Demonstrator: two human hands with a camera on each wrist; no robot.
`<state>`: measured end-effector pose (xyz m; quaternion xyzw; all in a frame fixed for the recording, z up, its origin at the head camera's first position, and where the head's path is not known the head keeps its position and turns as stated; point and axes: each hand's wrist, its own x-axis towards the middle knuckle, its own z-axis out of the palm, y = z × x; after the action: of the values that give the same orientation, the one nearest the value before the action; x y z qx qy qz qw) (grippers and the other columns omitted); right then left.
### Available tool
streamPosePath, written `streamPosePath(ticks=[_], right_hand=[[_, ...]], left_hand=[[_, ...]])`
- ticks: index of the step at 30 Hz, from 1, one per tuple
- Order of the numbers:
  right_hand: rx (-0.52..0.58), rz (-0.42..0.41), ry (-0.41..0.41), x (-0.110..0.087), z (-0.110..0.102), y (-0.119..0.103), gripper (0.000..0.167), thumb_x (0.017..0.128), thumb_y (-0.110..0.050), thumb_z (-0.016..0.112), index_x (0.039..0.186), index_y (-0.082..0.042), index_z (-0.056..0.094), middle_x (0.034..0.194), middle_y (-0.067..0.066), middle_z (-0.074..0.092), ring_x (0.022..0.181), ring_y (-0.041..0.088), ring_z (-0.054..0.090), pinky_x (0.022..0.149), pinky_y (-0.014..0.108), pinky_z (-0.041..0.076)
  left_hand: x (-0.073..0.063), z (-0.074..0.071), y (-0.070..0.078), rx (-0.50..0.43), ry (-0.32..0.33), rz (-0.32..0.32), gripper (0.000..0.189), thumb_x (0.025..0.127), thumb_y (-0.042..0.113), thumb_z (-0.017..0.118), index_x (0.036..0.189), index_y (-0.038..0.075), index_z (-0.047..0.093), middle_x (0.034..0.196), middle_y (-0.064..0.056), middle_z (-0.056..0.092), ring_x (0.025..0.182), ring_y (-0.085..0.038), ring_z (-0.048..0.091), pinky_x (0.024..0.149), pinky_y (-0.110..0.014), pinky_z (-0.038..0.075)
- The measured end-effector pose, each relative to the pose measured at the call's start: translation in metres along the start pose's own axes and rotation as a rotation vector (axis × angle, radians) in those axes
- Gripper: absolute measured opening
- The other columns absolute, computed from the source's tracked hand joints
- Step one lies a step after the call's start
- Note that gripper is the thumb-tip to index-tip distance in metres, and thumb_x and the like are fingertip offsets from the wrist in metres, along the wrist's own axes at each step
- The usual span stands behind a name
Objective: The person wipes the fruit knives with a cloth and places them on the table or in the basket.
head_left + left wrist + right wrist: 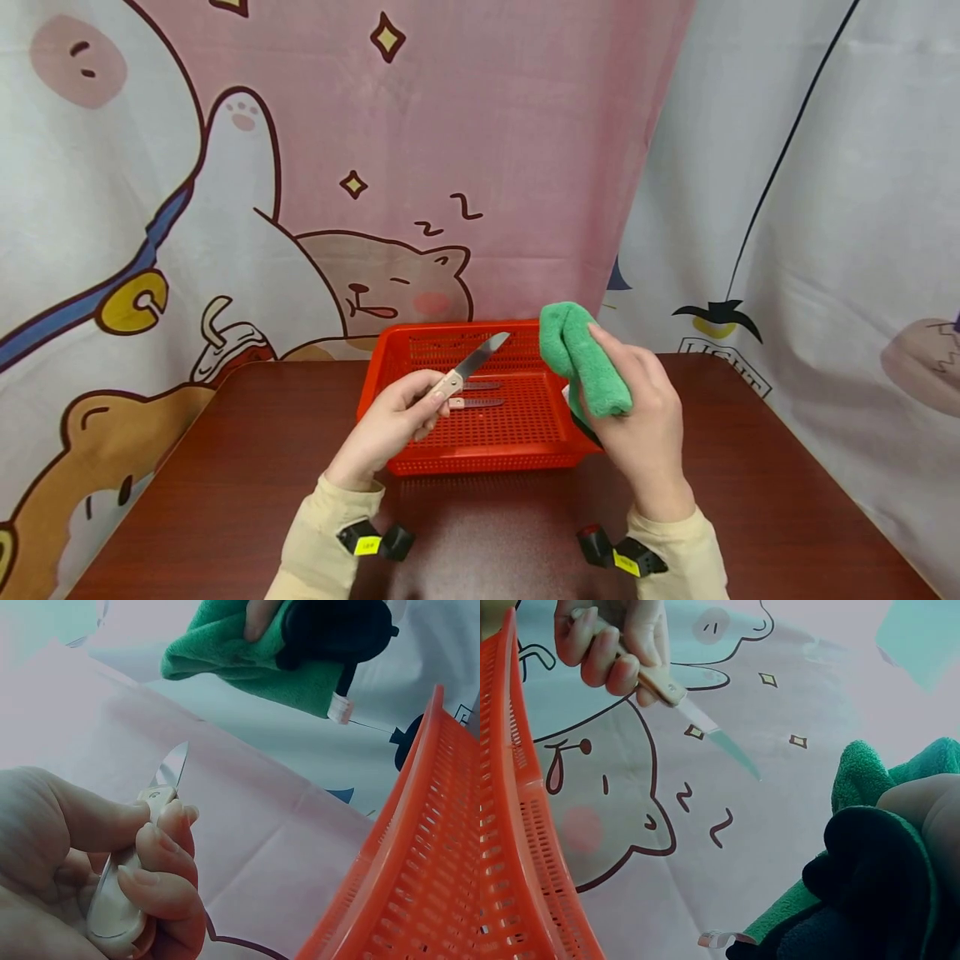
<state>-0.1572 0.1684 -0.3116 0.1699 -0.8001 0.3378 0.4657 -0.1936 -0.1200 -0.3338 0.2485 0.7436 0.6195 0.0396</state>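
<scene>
My left hand (397, 417) grips the pale handle of a knife (480, 357). Its bare metal blade points up and to the right, above the red basket. In the left wrist view, thumb and fingers wrap round the knife handle (120, 900). To the right, my right hand (645, 417) holds a bunched green cloth (588, 358), apart from the blade. A black part (870, 877) lies against the cloth in the right wrist view; what it is I cannot tell. A small white tag (340, 708) hangs at the cloth's edge.
Behind the hands, a red perforated plastic basket (487, 461) stands on the dark brown table (255, 467). Two more knives (477, 403) lie inside it, partly hidden by my left hand. A cartoon-printed curtain (487, 125) hangs behind the table.
</scene>
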Motion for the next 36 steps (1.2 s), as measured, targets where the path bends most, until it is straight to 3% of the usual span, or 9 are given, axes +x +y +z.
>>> streamPosePath(ticks=[8, 14, 19, 24, 30, 36], right_hand=[[0.095, -0.111, 0.057, 0.000, 0.003, -0.006, 0.046, 0.082, -0.020, 0.070, 0.128, -0.014, 0.068, 0.107, 0.013, 0.064, 0.096, 0.026, 0.059, 0.084, 0.025, 0.043], [0.127, -0.186, 0.035, -0.002, 0.010, -0.014, 0.044, 0.091, -0.038, 0.062, 0.125, -0.011, 0.069, 0.105, 0.013, 0.064, 0.093, 0.024, 0.059, 0.083, 0.025, 0.043], [0.172, -0.230, -0.015, -0.004, 0.016, -0.020, 0.041, 0.086, -0.024, 0.066, 0.125, -0.011, 0.069, 0.106, 0.010, 0.064, 0.094, 0.022, 0.060, 0.080, 0.027, 0.044], [0.150, -0.242, -0.095, -0.008, 0.022, -0.024, 0.059, 0.070, -0.003, 0.072, 0.128, -0.016, 0.068, 0.106, 0.007, 0.064, 0.094, 0.023, 0.061, 0.078, 0.029, 0.046], [0.112, -0.221, -0.187, -0.013, 0.027, -0.029, 0.062, 0.072, -0.002, 0.077, 0.130, -0.021, 0.066, 0.106, 0.006, 0.063, 0.095, 0.022, 0.062, 0.076, 0.033, 0.048], [0.109, -0.220, -0.219, -0.015, 0.031, -0.032, 0.060, 0.074, -0.004, 0.078, 0.130, -0.023, 0.065, 0.106, 0.005, 0.063, 0.096, 0.022, 0.063, 0.072, 0.037, 0.051]], left_hand=[[0.001, 0.001, -0.003, -0.018, -0.008, -0.002, 0.015, 0.102, 0.010, 0.054, 0.111, 0.002, 0.062, 0.087, -0.014, 0.058, 0.060, -0.013, 0.043, 0.052, -0.022, 0.038], [0.001, 0.003, -0.003, -0.059, -0.011, 0.005, 0.014, 0.102, 0.006, 0.053, 0.111, 0.000, 0.061, 0.087, -0.012, 0.058, 0.060, -0.012, 0.041, 0.051, -0.021, 0.036], [0.001, 0.005, -0.001, -0.091, -0.025, 0.031, 0.013, 0.102, 0.007, 0.053, 0.110, 0.000, 0.060, 0.087, -0.019, 0.055, 0.059, -0.012, 0.041, 0.050, -0.021, 0.035], [-0.001, 0.007, 0.002, -0.083, -0.020, 0.045, 0.015, 0.102, 0.010, 0.054, 0.109, -0.002, 0.060, 0.087, -0.025, 0.053, 0.058, -0.011, 0.041, 0.050, -0.021, 0.035], [-0.003, 0.009, 0.006, -0.101, -0.024, 0.041, 0.017, 0.102, 0.010, 0.053, 0.113, -0.003, 0.059, 0.086, -0.013, 0.056, 0.060, -0.011, 0.042, 0.052, -0.020, 0.036], [-0.006, 0.011, 0.011, -0.104, -0.034, 0.069, 0.015, 0.103, 0.010, 0.052, 0.111, 0.000, 0.060, 0.083, -0.010, 0.055, 0.059, -0.012, 0.041, 0.052, -0.021, 0.035]])
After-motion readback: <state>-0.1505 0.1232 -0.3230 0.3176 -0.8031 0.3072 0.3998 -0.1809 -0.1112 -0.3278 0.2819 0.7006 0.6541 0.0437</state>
